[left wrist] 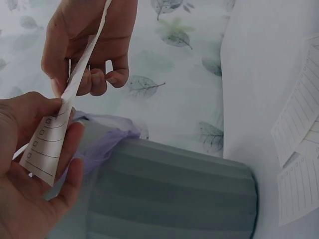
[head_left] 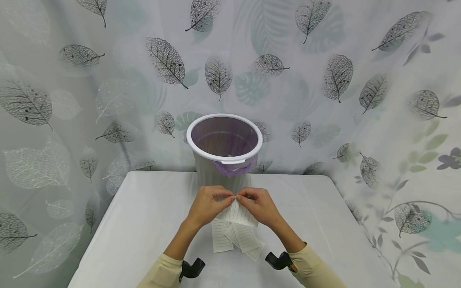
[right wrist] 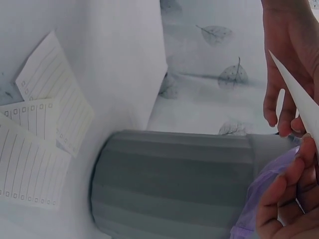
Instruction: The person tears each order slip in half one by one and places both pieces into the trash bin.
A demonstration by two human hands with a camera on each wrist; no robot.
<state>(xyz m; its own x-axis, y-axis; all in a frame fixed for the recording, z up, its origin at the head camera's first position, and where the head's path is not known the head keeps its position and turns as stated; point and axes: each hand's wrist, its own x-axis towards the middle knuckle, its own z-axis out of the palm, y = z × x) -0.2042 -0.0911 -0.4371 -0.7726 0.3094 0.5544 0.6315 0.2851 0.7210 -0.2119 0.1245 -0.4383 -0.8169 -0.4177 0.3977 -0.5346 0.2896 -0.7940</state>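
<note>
Both hands meet in front of the bin and pinch one lined paper sheet (head_left: 237, 213) by its upper edge. My left hand (head_left: 210, 205) has thumb and fingertips on it, and my right hand (head_left: 260, 206) grips it close beside. In the left wrist view the sheet (left wrist: 47, 144) shows printed lines and small checkboxes, and its edge runs up to the other hand. More lined sheets (head_left: 245, 237) lie overlapping on the table below the hands. Behind the hands stands a grey ribbed bin (left wrist: 174, 189) with a white rim (head_left: 201, 151) and a purple liner bag (head_left: 232, 168).
The white table (head_left: 151, 224) ends at its back edge by a leaf-patterned curtain (head_left: 230, 48). Black wrist mounts (head_left: 192, 269) sit on both forearms. Something small and white shows inside the bin.
</note>
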